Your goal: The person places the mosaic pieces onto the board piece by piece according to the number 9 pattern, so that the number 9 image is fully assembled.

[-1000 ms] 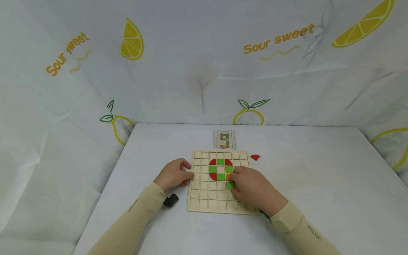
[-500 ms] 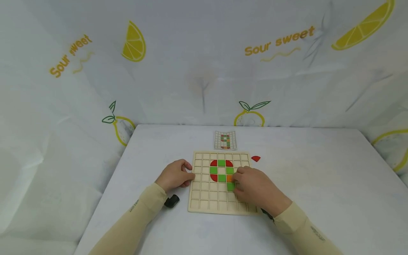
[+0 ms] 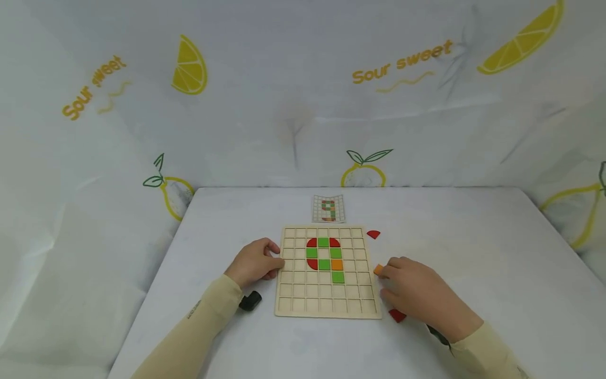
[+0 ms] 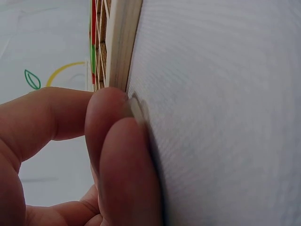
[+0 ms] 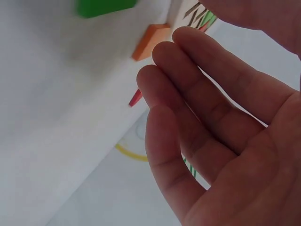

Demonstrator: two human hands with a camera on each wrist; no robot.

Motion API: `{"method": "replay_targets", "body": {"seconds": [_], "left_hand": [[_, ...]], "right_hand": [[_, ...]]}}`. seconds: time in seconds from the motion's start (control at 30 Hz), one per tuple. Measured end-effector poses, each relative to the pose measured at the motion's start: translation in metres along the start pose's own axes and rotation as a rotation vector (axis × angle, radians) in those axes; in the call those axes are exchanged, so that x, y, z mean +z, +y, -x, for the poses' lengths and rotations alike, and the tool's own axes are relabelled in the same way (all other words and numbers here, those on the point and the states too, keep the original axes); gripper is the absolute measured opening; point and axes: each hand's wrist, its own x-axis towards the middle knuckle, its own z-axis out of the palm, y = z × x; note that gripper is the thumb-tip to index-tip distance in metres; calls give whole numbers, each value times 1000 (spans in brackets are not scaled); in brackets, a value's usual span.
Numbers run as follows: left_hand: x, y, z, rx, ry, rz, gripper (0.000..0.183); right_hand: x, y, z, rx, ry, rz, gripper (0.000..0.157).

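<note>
A wooden grid board lies on the table, with red, green and orange tiles set in it. My left hand rests against its left edge, thumb touching the rim; in the left wrist view its fingertips meet the board's side. My right hand is over the table just right of the board, fingers loosely bent. An orange tile lies at its fingertips, also seen in the right wrist view as an orange block. Nothing is gripped there. Red tiles show partly from beneath this hand.
A creased pattern card with a coloured grid lies behind the board. One red quarter-round tile sits off the board's far right corner. In the right wrist view a green tile appears near the hand. A black object lies beside the left wrist.
My right hand has left the board and moved right to the loose tiles, uncovering the board's right columns. My left hand stays at the left edge. The view has shifted slightly.
</note>
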Motion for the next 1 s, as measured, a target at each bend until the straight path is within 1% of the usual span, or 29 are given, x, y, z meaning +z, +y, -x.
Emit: {"method": "replay_targets", "body": {"seconds": [0.23, 0.33, 0.47, 0.57, 0.83, 1.0], "left_hand": [[-3, -2, 1, -3, 5, 7, 29], [-4, -3, 1, -5, 8, 8, 29], [-4, -4, 1, -12, 10, 5, 29], [-3, -3, 1, -11, 6, 9, 28], [-2, 0, 2, -1, 0, 15, 28], [-1, 1, 1, 11, -1, 14, 28]], "right_hand": [[3, 15, 23, 40, 4, 0, 14], [4, 17, 27, 67, -25, -2, 16], [6, 16, 29, 122, -89, -20, 21], [8, 15, 29, 143, -109, -32, 22], [11, 17, 33, 125, -73, -9, 23], [10, 18, 34, 136, -76, -5, 25]]}}
